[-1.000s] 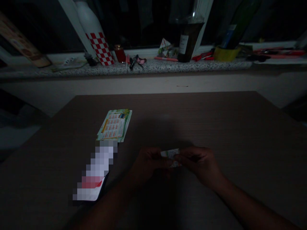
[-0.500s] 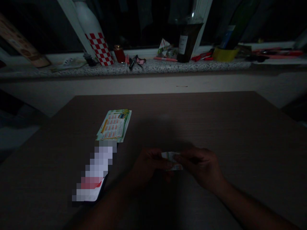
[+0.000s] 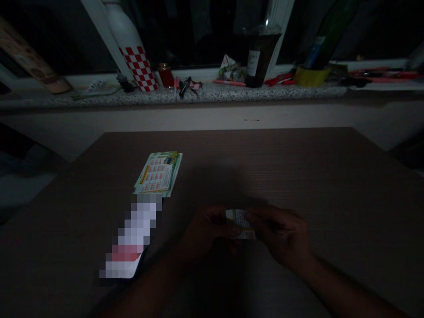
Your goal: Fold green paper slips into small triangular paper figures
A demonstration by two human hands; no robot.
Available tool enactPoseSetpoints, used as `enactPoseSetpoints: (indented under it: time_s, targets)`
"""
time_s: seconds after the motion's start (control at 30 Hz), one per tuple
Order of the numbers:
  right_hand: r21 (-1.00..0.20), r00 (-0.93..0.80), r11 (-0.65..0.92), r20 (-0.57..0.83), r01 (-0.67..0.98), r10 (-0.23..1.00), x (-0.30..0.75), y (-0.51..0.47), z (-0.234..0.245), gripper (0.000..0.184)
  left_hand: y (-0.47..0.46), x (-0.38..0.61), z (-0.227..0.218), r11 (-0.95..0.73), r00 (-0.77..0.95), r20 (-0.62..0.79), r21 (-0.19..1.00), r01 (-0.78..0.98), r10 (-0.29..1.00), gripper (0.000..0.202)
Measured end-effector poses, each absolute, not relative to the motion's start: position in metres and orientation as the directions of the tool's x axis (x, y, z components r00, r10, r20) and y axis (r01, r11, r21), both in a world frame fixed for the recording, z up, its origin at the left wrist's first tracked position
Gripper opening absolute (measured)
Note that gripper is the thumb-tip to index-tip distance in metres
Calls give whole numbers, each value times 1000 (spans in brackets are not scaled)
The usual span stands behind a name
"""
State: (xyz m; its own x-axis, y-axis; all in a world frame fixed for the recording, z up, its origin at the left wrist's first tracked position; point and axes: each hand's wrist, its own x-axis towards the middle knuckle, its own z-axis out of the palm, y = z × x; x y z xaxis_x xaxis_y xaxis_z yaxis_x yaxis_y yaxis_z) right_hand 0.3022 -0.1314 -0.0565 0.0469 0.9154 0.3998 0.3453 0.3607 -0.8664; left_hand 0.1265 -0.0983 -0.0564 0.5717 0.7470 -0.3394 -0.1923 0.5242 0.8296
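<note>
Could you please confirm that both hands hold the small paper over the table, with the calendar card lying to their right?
Not quite: the head view shows the calendar card lying to their left, not their right. The left hand and right hand do hold the small paper over the table.

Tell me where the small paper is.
In the head view, the small paper is low at centre, held between the left hand and the right hand.

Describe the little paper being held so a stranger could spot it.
On the brown table, toward its near side, the left hand and right hand meet. Pinched between them is the small folded paper, far smaller than the flat calendar cards lying to the left.
</note>
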Motion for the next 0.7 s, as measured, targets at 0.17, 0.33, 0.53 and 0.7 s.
enactPoseSetpoints:
  time_s: [0.17,0.33,0.53,0.7]
  targets:
    - [-939,107,243,274,243,956,304,-126,-66,6,-98,132,-56,353,429,-253,920,-171,867,20]
    - [-989,56,128,133,70,990,301,-123,-74,9,-97,131,-54,302,358,-246,947,-107,901,26]
    - [-993,40,114,115,37,993,299,-122,-68,17,-98,128,-58,327,372,-255,934,-146,893,25]
    - [-993,8,120,120,-13,993,299,-121,-67,16,-100,128,-59,314,400,-225,933,-174,888,25]
